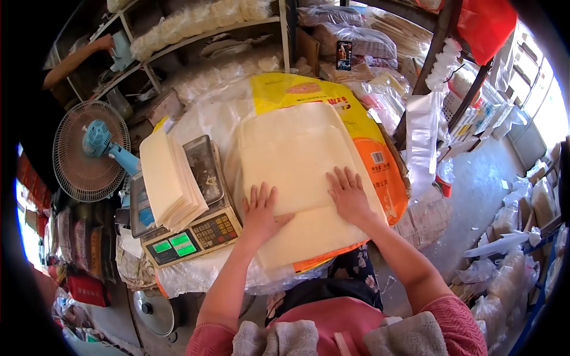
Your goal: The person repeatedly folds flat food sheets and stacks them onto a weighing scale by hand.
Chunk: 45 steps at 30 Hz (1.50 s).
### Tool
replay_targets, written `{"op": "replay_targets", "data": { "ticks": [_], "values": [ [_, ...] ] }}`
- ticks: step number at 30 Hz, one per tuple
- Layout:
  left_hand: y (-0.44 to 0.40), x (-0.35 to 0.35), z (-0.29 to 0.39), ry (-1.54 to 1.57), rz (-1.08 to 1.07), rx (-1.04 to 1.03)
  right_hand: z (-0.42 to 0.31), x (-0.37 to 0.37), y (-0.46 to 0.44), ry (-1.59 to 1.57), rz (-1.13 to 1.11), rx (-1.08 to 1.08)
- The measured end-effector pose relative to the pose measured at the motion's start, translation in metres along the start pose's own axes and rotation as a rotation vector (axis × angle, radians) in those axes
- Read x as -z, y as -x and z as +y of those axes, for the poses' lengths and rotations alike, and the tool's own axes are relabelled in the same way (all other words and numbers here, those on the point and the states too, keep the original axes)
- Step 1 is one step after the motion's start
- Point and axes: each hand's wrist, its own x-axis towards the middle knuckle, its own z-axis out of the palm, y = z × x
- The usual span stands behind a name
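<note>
A wide stack of thin cream-coloured sheets [297, 148], which look like bean curd skin, lies in front of me. The front part forms a fold or overlapping layer with an edge running between my hands. My left hand [259, 215] rests flat on the left side of the sheets, fingers spread. On the right side, my right hand [350, 196] presses down flat, its fingers apart. Left of the stack, a folded bundle of similar sheets [169, 178] lies on the metal pan of a digital scale [193, 237] with lit green displays.
Yellow and orange printed sacking [380, 172] lies under the stack. A blue desk fan [95, 142] stands at the left. Shelves [214, 38] with pale dried goods line the back, where a phone [344, 55] stands upright. Plastic-wrapped bags [499, 285] sit on the right.
</note>
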Motion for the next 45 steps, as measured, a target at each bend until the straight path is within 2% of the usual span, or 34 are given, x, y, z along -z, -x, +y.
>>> {"op": "replay_targets", "data": {
  "ticks": [2, 6, 7, 8, 10, 11, 13, 14, 15, 16, 17, 18, 19, 20, 22, 23, 24, 26, 29, 32, 35, 38, 39, 42, 45],
  "values": [
    [-0.001, 0.002, -0.012, -0.039, 0.049, -0.11, -0.002, -0.01, 0.004, -0.096, 0.027, -0.041],
    [0.002, 0.025, -0.041, 0.092, 0.053, -0.231, -0.004, -0.001, -0.001, -0.095, -0.167, -0.113],
    [0.005, 0.029, -0.038, 0.029, 0.242, -0.292, -0.021, 0.023, -0.007, -0.096, -0.198, -0.074],
    [0.005, 0.037, -0.03, 0.05, 0.249, -0.339, -0.045, 0.05, -0.014, -0.097, -0.23, -0.035],
    [0.012, 0.057, -0.002, 0.096, 0.255, -0.427, -0.075, 0.067, -0.014, -0.362, -0.092, 0.264],
    [0.017, 0.072, 0.018, 0.075, 0.321, -0.482, -0.084, 0.071, -0.019, -0.33, -0.099, 0.26],
    [0.016, 0.066, 0.025, 0.19, 0.732, -0.307, -0.09, 0.079, -0.031, -0.263, -0.114, 0.258],
    [0.015, 0.064, 0.026, 0.247, 0.934, -0.211, -0.086, 0.089, -0.03, -0.396, -0.023, 0.31],
    [0.02, 0.06, 0.018, 0.524, 0.842, 0.026, -0.079, 0.102, -0.025, -0.528, 0.07, 0.362],
    [0.022, 0.047, 0.005, 0.781, 0.79, 0.082, -0.07, 0.115, -0.02, -0.66, 0.162, 0.415],
    [0.023, 0.027, -0.011, 1.037, 0.726, 0.144, -0.061, 0.127, -0.013, -0.616, 0.228, 0.536],
    [0.027, 0.015, -0.018, 1.292, 0.656, 0.209, -0.051, 0.125, -0.002, -0.604, 0.188, 0.514],
    [0.034, 0.017, -0.017, 1.281, 0.557, 0.111, -0.043, 0.118, 0.012, -0.593, 0.148, 0.494],
    [0.04, 0.012, -0.021, 0.909, 0.6, 0.08, -0.034, 0.11, 0.025, -0.584, 0.107, 0.472],
    [0.052, 0.008, -0.022, 0.889, 0.506, -0.064, -0.012, 0.082, 0.048, -0.841, -0.085, 0.368],
    [0.054, 0.014, -0.033, 0.601, 0.381, -0.304, -0.001, 0.065, 0.059, -0.97, -0.186, 0.307],
    [0.058, 0.013, -0.039, 0.669, 0.192, -0.351, 0.011, 0.049, 0.068, -1.121, -0.244, 0.159],
    [0.06, 0.006, -0.031, 0.788, 0.088, 0.046, 0.012, 0.055, 0.061, -1.3, -0.396, -0.485],
    [0.032, 0.018, 0.003, 1.185, 0.182, 0.392, 0.016, 0.033, 0.042, -1.06, -0.225, -0.444],
    [0.02, 0.007, 0.009, 0.087, 0.466, 0.04, -0.001, 0.057, 0.021, -0.575, -0.306, -0.506],
    [0.018, 0.005, 0.02, 0.008, 0.077, -0.125, -0.003, 0.049, 0.016, -0.619, -0.24, -0.534],
    [0.014, 0.007, 0.014, -0.049, 0.086, -0.211, -0.013, 0.055, 0.014, -0.318, 0.091, -0.145],
    [0.012, 0.007, 0.01, -0.033, 0.113, -0.251, -0.01, 0.062, 0.01, -0.214, 0.006, 0.003],
    [0.0, 0.004, -0.017, -0.105, 0.094, -0.406, -0.002, 0.065, 0.019, -0.136, -0.39, 0.099],
    [0.003, 0.025, -0.036, 0.233, -0.034, -0.285, 0.034, 0.062, 0.026, -0.338, -0.383, 0.271]
  ]
}}
